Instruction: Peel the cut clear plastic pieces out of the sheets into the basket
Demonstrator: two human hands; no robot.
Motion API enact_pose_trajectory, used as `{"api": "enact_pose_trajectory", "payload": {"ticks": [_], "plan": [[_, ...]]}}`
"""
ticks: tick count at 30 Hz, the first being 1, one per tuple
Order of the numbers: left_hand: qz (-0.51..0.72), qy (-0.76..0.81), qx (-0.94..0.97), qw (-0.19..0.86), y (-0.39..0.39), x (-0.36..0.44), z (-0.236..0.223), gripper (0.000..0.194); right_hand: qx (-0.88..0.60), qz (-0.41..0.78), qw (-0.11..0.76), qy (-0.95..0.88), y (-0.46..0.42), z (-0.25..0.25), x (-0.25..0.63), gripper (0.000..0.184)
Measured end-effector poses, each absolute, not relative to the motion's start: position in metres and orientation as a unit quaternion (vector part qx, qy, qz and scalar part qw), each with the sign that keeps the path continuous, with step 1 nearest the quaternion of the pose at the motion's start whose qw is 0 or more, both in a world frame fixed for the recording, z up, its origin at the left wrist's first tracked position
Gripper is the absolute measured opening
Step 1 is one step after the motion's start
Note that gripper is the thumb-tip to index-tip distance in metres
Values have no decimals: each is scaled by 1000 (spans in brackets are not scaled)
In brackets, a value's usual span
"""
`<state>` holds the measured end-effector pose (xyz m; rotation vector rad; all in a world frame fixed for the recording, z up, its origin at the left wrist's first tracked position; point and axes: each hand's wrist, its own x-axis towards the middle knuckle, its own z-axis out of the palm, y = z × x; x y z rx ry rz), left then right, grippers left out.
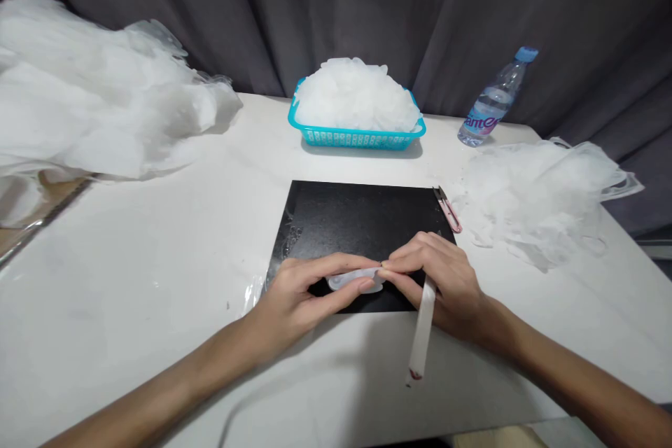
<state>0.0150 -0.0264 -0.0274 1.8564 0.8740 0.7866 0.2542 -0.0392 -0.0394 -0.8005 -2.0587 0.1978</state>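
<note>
Over the lower part of a black mat (362,217), my left hand (304,287) is closed on a small translucent white plastic piece (354,280), held between thumb and fingers. My right hand (441,269) pinches at the right end of that piece, fingertips touching those of the left. A narrow flat whitish stick (421,336) with a dark reddish mark at its lower end juts out from under my right palm. Its upper end is hidden by the hand. Pink-handled thread snips (448,210) lie on the mat's right edge.
A blue basket (362,140) heaped with translucent white pieces stands at the back. To its right is a water bottle (496,101). Piles of thin white plastic lie at left (99,98) and right (540,189) on the white table (157,280). Dark curtains hang behind.
</note>
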Motion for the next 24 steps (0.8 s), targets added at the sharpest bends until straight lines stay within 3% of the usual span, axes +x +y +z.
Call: {"api": "enact_pose_trajectory", "payload": {"ticks": [15, 20, 24], "plan": [[302, 372, 745, 465, -24, 18, -21, 23, -343, 167, 442, -812, -40, -33, 254, 6], [284, 379, 750, 461, -24, 18, -21, 25, -341, 251, 413, -806, -39, -26, 259, 3], [281, 389, 754, 449, -23, 16, -25, 25, -353, 284, 420, -786, -36, -22, 265, 13]]}}
